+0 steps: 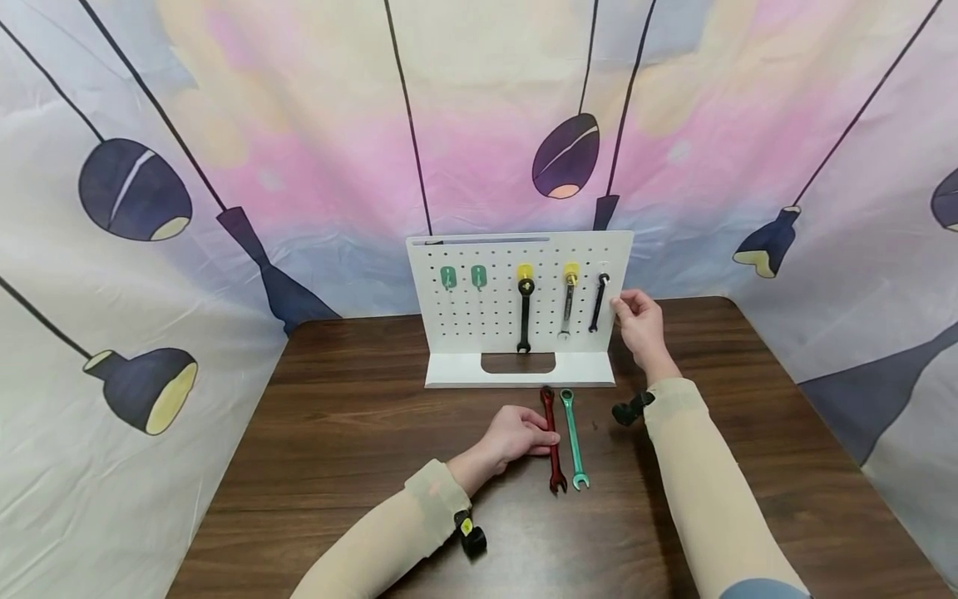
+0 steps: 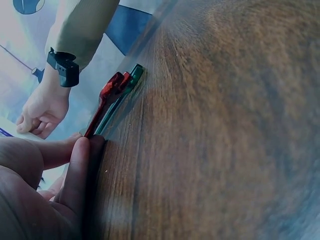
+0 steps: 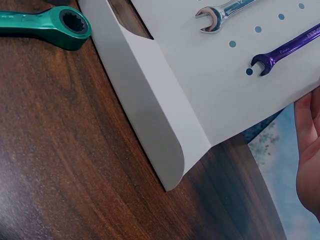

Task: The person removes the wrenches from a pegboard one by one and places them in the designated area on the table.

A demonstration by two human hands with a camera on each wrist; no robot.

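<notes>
In the head view my left hand (image 1: 515, 434) pinches a red wrench (image 1: 555, 466) at its middle between thumb and fingers. Beside it on the right lies a green ratchet wrench (image 1: 573, 437), open jaw toward me. The left wrist view shows the red wrench (image 2: 111, 91) overlapping the green one (image 2: 116, 107), low over the tabletop. My right hand (image 1: 642, 326) grips the right edge of a white pegboard (image 1: 546, 249) stand. Closest to that hand hangs a small purple wrench (image 3: 290, 47), which looks dark from the head.
On the board a black wrench (image 1: 525, 316) and a chrome wrench (image 1: 567, 308) hang from yellow hooks. Two green hooks (image 1: 448, 278) at its left hold nothing. The board stands toward the back of a brown wooden table (image 1: 337, 416), before a painted cloth backdrop (image 1: 299, 125).
</notes>
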